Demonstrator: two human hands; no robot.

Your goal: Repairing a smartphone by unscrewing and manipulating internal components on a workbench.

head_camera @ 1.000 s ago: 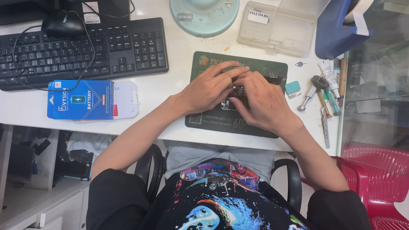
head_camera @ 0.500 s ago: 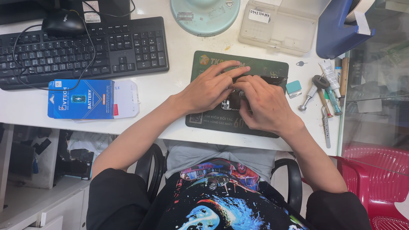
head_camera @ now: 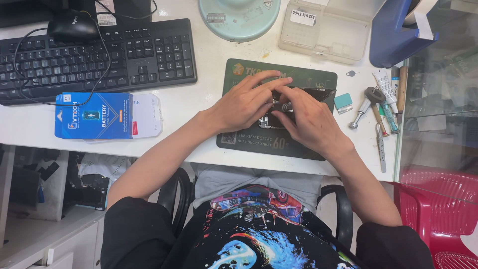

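Opened phone (head_camera: 298, 107) lies on work mat (head_camera: 259, 144); keyboard (head_camera: 99, 57) at ten o'clock, hand tools (head_camera: 381, 112) at three.

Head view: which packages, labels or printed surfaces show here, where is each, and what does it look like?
Battery box: flat blue rectangle with an orange stripe, below the keyboard.
White package: tucked under the box's right end.
Work mat: dark green with pale print, under the left hand and right hand.
Plastic case: clear, small white label on its lid, top right.
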